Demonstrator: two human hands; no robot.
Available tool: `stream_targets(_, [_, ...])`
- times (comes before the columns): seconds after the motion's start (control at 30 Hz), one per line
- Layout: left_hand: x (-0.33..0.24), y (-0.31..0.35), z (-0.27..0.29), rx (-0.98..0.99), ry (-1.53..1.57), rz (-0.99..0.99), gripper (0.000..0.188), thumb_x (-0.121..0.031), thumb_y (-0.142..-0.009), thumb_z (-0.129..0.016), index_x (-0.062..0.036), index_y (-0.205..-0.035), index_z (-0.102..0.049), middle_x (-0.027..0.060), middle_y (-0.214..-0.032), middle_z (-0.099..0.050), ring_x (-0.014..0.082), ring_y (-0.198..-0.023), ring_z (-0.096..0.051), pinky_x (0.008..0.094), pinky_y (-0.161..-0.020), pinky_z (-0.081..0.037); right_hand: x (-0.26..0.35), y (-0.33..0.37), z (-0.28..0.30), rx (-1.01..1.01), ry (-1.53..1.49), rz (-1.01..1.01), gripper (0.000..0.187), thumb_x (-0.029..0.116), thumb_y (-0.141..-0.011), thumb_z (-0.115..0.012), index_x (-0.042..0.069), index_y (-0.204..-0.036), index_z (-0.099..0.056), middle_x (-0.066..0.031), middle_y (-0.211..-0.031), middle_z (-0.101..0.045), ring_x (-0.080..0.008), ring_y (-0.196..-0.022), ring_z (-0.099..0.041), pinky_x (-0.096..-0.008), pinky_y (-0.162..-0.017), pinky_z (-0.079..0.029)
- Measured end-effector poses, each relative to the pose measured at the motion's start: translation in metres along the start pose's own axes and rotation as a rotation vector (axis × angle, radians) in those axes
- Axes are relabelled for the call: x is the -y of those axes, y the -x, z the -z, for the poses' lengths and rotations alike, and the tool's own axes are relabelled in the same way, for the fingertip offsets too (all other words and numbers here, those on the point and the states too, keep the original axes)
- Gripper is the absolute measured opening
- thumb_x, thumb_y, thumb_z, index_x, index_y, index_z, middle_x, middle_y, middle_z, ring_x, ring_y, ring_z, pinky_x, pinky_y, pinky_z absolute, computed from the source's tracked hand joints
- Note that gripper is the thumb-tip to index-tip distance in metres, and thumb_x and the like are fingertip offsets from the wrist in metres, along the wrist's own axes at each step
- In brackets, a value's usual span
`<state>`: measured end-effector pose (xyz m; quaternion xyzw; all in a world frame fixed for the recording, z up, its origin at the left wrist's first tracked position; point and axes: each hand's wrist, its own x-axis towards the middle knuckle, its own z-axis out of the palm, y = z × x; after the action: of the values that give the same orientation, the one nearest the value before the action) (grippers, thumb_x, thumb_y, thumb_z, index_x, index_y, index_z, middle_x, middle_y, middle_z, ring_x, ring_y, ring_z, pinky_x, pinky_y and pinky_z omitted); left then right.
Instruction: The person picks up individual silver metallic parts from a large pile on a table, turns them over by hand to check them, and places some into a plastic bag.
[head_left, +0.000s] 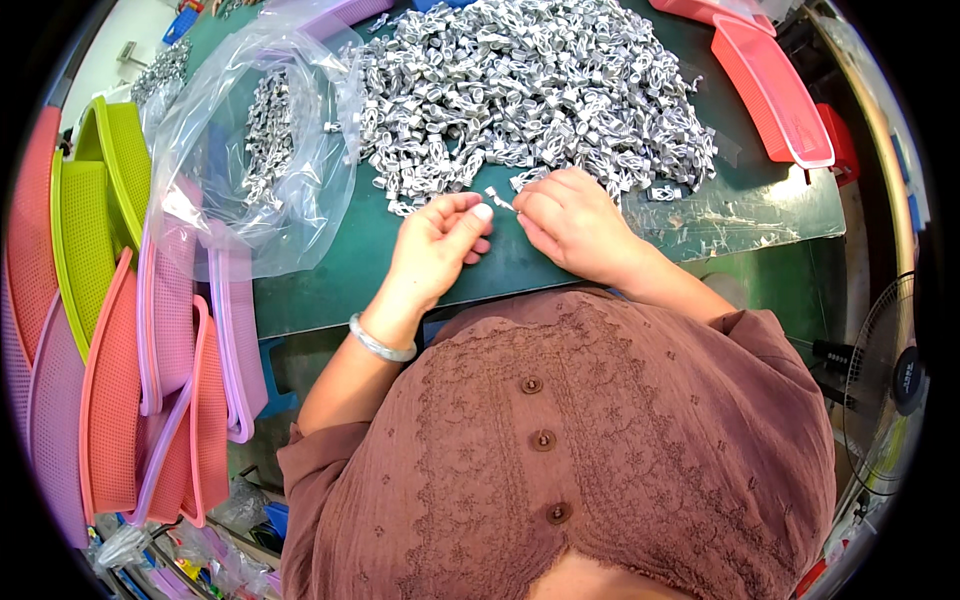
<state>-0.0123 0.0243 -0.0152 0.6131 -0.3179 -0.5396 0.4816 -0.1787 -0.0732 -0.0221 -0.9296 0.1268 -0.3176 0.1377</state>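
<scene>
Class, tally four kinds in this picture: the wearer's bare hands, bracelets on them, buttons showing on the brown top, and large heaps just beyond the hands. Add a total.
Hands (left hand, right hand): 2
Bracelet: 1
Buttons: 3
Large heap of grey-white pieces: 1
Total: 7

Midway along the near edge of the bench (370,285), the small pale piece (497,198) is too tiny to make out, and its end is hidden in the right hand (575,225); whether the left hand (440,240) touches it cannot be told. The shirt (620,430) covers part of that near edge. Toward the far edge, the picture's top cuts the heap (530,90). Off the left edge, baskets (108,400) partly hide one another; off the right, the dark rim crops the fan (880,370).
</scene>
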Motion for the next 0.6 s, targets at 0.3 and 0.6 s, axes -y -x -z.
stream_targets(0.3, [0.006,0.002,-0.009,0.010,-0.302,-0.671,0.018,0.002,-0.082,-0.055,0.0015,-0.100,-0.059,0.0055,-0.089,-0.058,0.0096,-0.078,-0.054,0.0208,-0.068,-0.045,0.011,0.001,-0.008,-0.015,-0.563,-0.366,0.023,0.004,-0.072,-0.065,0.005,-0.091,-0.050,-0.0063,-0.079,-0.058,-0.0189,-0.073,-0.058,-0.0296,-0.063,-0.046])
stream_targets(0.6, [0.003,0.005,-0.009,-0.006,-0.305,-0.667,0.022,0.002,-0.080,-0.056,0.0002,-0.102,-0.058,0.0055,-0.089,-0.057,0.0101,-0.078,-0.054,0.0212,-0.068,-0.045,0.010,0.001,-0.012,0.012,-0.786,-0.494,0.025,0.002,-0.074,-0.063,0.004,-0.095,-0.048,-0.0035,-0.079,-0.058,-0.0113,-0.074,-0.057,-0.0249,-0.064,-0.046])
